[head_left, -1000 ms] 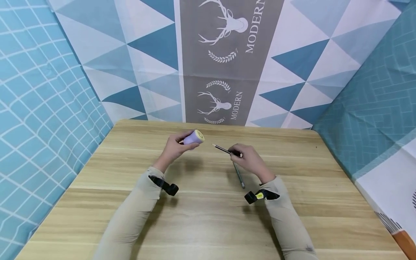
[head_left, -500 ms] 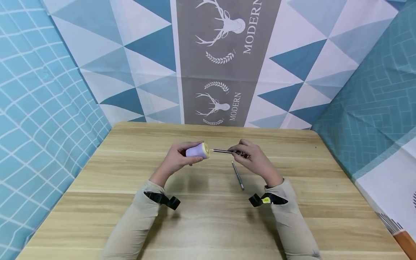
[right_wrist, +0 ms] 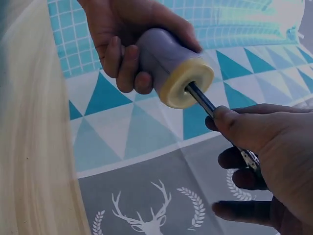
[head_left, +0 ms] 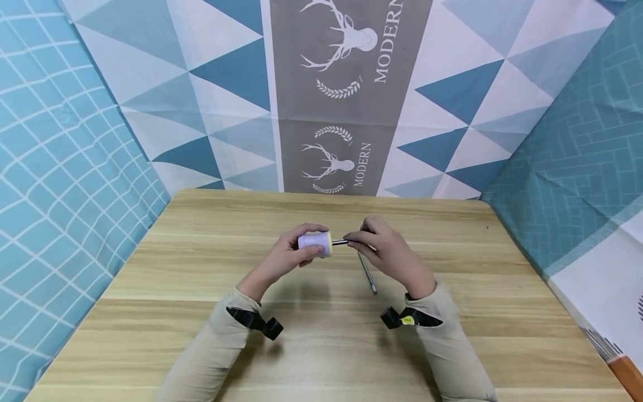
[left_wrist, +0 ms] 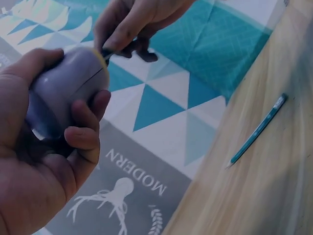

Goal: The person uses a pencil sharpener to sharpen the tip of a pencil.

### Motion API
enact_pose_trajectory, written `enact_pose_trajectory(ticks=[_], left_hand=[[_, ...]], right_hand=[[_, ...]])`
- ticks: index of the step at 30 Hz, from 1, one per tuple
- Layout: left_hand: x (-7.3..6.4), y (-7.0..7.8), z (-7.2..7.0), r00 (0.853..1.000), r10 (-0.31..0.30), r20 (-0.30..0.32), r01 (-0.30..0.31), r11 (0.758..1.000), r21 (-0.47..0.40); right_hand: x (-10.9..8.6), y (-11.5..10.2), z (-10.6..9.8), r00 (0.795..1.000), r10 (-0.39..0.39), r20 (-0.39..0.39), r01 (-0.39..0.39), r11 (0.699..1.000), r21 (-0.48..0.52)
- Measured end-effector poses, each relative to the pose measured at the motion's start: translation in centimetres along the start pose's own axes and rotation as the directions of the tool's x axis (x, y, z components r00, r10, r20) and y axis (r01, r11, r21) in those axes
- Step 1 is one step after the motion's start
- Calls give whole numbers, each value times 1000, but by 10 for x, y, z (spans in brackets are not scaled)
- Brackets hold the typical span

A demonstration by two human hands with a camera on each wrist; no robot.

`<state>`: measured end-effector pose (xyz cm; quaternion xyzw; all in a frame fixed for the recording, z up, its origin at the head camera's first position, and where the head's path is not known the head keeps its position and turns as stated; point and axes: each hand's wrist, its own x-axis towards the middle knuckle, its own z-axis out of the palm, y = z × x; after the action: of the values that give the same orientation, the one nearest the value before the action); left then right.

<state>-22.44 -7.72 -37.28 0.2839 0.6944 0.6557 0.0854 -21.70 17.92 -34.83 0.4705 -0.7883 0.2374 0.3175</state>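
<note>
My left hand (head_left: 281, 258) grips a light purple pencil sharpener (head_left: 312, 241) with a yellow end, held above the table and lying sideways. My right hand (head_left: 394, 254) pinches a dark pencil (head_left: 339, 243) between thumb and fingers. In the right wrist view the pencil (right_wrist: 200, 99) enters the hole in the sharpener's yellow face (right_wrist: 171, 93); its tip is hidden inside. Part of its patterned rear end shows below the right thumb. The left wrist view shows the left fingers curled round the sharpener (left_wrist: 73, 81).
A green pencil (head_left: 367, 273) lies on the wooden table (head_left: 321, 346), below and left of the right hand; its tip points away from me. Patterned cloths (head_left: 231, 84) hang behind the table and at both sides.
The hands have come together. The dark pencil, apart from the sharpener a second ago, now sits in its hole. The left hand has moved right and slightly nearer with the sharpener.
</note>
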Motion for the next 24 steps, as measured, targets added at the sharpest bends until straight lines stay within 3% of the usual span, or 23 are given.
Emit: enact_pose_trajectory(ticks=[3,10,18,21,24], left_hand=[[-1,-2,0,999,-15,41,17,999,-49],[-4,0,-5,997,-62,44,67,988,-142],[-4,5,0,990,-136,41,141,973,-180],[-4,5,3,987,-157,26,159,970,-184],[-5,2,4,985,-171,15,170,967,-189]], right_hand=[[2,-3,7,999,-39,-5,39,999,-9],[4,-10,29,995,-94,-15,92,991,-95],[2,-12,41,982,-184,30,184,933,-310],[0,-13,42,983,-172,68,185,938,-294],[2,-14,41,986,-96,135,114,985,-130]])
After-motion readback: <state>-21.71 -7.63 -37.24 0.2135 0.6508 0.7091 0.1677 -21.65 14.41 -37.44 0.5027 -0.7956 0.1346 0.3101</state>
